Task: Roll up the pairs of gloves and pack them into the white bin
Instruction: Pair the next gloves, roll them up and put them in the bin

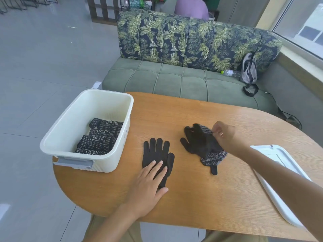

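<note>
Four rolled black dotted glove bundles (101, 137) already sit in the white plastic rectangular bin (57, 135) at the left end of the oval wooden table (201, 198). One flat black knit glove (157, 152) lies palm-down just right of the bin; left hand (148, 182) rests on its cuff end, fingers straight and together, pressing flat. Loose pile of black gloves with white grip dots (202, 147) sits near the table middle; right hand (225, 137) pinches the top edge of the pile between thumb and fingers, curled on fabric.

Handling judgement: gloves look light, soft, floppy, no stiffness; dotted side likely grippy, knit side may slide on wood. Best hold probably at cuff or fingertip end, pinning one end flat while rolling from the other.

Hard to make out: how many gloves are in the pile, overlapping and partly under the right hand. Printed marks on bundles unreadable. White flat plastic lid (279, 186) at right is partly covered by the forearm, its far side past the table edge. Bin bottom mostly hidden by near wall.
</note>
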`<state>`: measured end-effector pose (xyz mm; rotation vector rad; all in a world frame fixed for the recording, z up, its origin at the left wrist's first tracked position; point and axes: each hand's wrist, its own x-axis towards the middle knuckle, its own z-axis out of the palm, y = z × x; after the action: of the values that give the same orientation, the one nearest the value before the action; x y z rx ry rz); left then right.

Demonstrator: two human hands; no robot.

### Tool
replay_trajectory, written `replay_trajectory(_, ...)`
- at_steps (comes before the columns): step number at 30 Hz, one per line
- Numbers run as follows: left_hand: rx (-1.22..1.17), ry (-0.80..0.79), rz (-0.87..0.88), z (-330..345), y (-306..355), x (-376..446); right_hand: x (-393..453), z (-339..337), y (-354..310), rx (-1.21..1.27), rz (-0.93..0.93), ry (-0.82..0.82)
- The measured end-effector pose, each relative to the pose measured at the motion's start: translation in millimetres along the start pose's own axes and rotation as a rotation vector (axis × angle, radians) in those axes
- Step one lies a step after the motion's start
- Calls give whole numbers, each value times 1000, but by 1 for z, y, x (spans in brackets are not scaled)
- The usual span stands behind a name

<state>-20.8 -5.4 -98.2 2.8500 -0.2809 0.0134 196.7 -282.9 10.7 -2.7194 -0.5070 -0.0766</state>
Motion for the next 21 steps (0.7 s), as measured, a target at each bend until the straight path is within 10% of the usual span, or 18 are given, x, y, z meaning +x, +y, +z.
replay_trajectory(9,19,25,-12,5,0,1,-9,-25,10,-318,-98,169)
replay_trajectory(16,20,17,-18,7,-1,1,-40,35,-16,-333,-132,-251)
replay_trajectory(21,-3,17,-19,2,0,2,-36,61,-18,-549,-148,-227)
